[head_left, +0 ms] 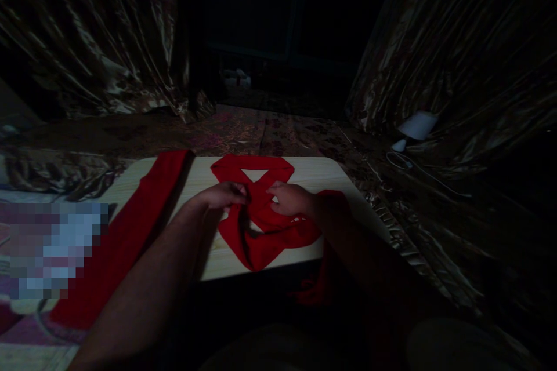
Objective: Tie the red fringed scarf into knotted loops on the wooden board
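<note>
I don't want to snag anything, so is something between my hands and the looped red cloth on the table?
Nothing visible is: your left hand and right hand are both right at the red cloth on the table. The lamp stands aside, beyond the table's right edge.

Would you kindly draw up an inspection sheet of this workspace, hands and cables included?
Surface: pale wood-grain table, dimly lit.
Job's things: red fabric in crossing loops; red length along the left side, any join not visible.
Clutter: pixelated item at left, unidentifiable.
Hands: left hand appears to pinch the fabric near the crossing; right hand touches it opposite, grip unclear.
Cables: white cord by the lamp.
Surroundings: patterned curtains on both sides; lamp at right.
</note>
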The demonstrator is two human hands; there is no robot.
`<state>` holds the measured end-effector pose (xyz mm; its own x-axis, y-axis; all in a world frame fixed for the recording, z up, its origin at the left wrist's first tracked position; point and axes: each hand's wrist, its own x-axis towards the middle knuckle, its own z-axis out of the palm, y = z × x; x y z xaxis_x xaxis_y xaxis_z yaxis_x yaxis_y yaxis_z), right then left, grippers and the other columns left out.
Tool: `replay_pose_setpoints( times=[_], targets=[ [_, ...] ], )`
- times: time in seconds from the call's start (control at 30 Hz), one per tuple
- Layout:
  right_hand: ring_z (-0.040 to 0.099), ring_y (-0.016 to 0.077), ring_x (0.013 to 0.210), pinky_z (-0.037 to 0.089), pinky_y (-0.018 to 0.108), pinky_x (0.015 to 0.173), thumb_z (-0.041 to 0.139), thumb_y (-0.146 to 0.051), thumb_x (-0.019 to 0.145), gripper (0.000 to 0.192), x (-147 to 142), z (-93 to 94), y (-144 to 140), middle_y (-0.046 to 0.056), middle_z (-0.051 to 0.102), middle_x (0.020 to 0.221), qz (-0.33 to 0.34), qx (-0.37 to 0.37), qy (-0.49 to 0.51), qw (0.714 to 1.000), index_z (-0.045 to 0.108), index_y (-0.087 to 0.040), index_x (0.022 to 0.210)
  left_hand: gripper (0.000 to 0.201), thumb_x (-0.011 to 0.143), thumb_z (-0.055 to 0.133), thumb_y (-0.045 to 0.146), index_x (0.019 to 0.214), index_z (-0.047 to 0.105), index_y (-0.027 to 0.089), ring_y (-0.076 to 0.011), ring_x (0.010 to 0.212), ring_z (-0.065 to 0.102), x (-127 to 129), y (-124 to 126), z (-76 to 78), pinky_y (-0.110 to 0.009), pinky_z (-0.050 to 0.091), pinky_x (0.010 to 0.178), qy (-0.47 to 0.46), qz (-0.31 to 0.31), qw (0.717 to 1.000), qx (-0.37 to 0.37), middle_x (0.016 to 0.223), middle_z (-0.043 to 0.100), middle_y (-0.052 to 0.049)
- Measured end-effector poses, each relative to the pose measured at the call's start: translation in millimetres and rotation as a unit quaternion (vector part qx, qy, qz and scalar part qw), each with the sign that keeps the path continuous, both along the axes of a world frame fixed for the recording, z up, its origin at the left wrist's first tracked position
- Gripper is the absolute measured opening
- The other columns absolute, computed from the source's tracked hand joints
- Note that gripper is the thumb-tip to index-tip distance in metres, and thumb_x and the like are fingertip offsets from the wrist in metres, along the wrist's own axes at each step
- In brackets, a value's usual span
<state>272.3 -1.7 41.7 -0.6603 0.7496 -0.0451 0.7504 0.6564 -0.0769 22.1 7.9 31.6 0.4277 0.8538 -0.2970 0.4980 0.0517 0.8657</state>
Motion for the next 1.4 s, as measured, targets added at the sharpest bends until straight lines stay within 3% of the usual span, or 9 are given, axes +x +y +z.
replay_pose_setpoints(
  times=[0.3, 0.47, 0.67, 0.83, 1.0, 1.13, 1.2, 1.3, 1.4],
  targets=[
    [0.062, 0.0269, 0.115, 0.047, 0.032, 0.095, 0.058, -0.028, 0.087, 0.041, -3, 3.0, -2, 0.017, 0.065, 0.125, 0.0, -0.009, -0.003, 1.0, 0.066, -0.011, 0.123, 0.045, 0.06, 0.075, 0.036, 0.1, 0.065, 0.019, -0.0138, 0.055, 0.055, -26, -5, 1.5, -0.026, 0.047, 0.051, 0.039, -0.043, 0.996, -0.06, 0.067, 0.057, 0.003],
    [0.065, 0.0266, 0.109, 0.049, 0.032, 0.091, 0.057, -0.029, 0.088, 0.04, -4, 3.3, -3, 0.017, 0.065, 0.125, -0.003, -0.007, -0.005, 1.0, 0.066, -0.011, 0.123, 0.049, 0.063, 0.078, 0.053, 0.092, 0.059, 0.018, -0.0143, 0.062, 0.056, -18, -13, 6.0, -0.025, 0.048, 0.054, 0.004, 0.021, 1.0, -0.021, 0.072, 0.058, 0.002],
    [0.064, 0.0269, 0.111, 0.049, 0.031, 0.092, 0.056, -0.027, 0.088, 0.041, -5, 1.5, -4, 0.018, 0.064, 0.126, -0.001, -0.003, -0.005, 1.0, 0.065, -0.011, 0.124, 0.056, 0.069, 0.074, 0.043, 0.117, 0.061, 0.019, -0.0163, 0.071, 0.06, -5, -35, 8.7, -0.025, 0.046, 0.062, 0.008, -0.064, 0.997, 0.047, 0.086, 0.068, -0.001],
    [0.066, 0.0258, 0.107, 0.049, 0.031, 0.088, 0.056, -0.029, 0.089, 0.04, -4, -1.1, -4, 0.017, 0.064, 0.126, -0.011, -0.015, -0.005, 1.0, 0.064, -0.013, 0.125, 0.025, 0.072, 0.065, 0.042, 0.083, 0.065, 0.019, -0.0132, 0.063, 0.054, -19, -53, 4.1, -0.024, 0.044, 0.059, 0.04, -0.073, 0.996, 0.033, 0.072, 0.061, 0.001],
    [0.067, 0.0252, 0.101, 0.05, 0.031, 0.086, 0.058, -0.03, 0.088, 0.038, -5, 3.0, -6, 0.015, 0.064, 0.125, -0.029, -0.036, 0.0, 0.999, 0.066, -0.016, 0.123, 0.039, 0.071, 0.066, 0.056, 0.077, 0.058, 0.019, -0.016, 0.059, 0.057, -38, -64, -2.1, -0.028, 0.048, 0.059, 0.029, -0.003, 0.998, -0.047, 0.066, 0.059, 0.001],
    [0.067, 0.0247, 0.101, 0.049, 0.03, 0.084, 0.059, -0.031, 0.088, 0.037, -5, 4.6, -6, 0.015, 0.065, 0.124, -0.03, -0.044, 0.003, 0.999, 0.067, -0.016, 0.121, 0.045, 0.074, 0.066, 0.061, 0.087, 0.069, 0.018, -0.0235, 0.075, 0.065, -31, -62, 8.0, -0.031, 0.05, 0.068, 0.17, 0.088, 0.976, 0.102, 0.079, 0.07, -0.007],
    [0.067, 0.0247, 0.102, 0.049, 0.03, 0.084, 0.059, -0.03, 0.088, 0.037, -5, 3.9, -6, 0.015, 0.065, 0.124, -0.03, -0.043, 0.005, 0.999, 0.067, -0.016, 0.121, 0.049, 0.074, 0.069, 0.058, 0.104, 0.072, 0.019, -0.027, 0.088, 0.068, -20, -55, 14.8, -0.033, 0.052, 0.078, 0.179, 0.118, 0.958, 0.189, 0.096, 0.074, -0.01],
    [0.066, 0.0248, 0.103, 0.049, 0.03, 0.086, 0.057, -0.029, 0.088, 0.038, -5, 2.2, -6, 0.015, 0.065, 0.125, -0.028, -0.033, 0.008, 0.999, 0.067, -0.015, 0.123, 0.059, 0.078, 0.068, 0.055, 0.127, 0.068, 0.021, -0.029, 0.122, 0.059, -7, -38, 13.6, -0.039, 0.045, 0.104, 0.058, 0.026, 0.96, 0.271, 0.131, 0.066, -0.012],
    [0.066, 0.0249, 0.106, 0.049, 0.03, 0.087, 0.055, -0.03, 0.09, 0.041, -3, 2.0, -6, 0.016, 0.063, 0.129, -0.023, -0.027, 0.015, 0.999, 0.066, -0.014, 0.125, 0.058, 0.08, 0.064, 0.061, 0.117, 0.074, 0.018, -0.0292, 0.135, 0.051, -2, -19, -5.7, -0.044, 0.037, 0.114, -0.003, -0.082, 0.973, 0.215, 0.138, 0.062, -0.014]
  ],
)
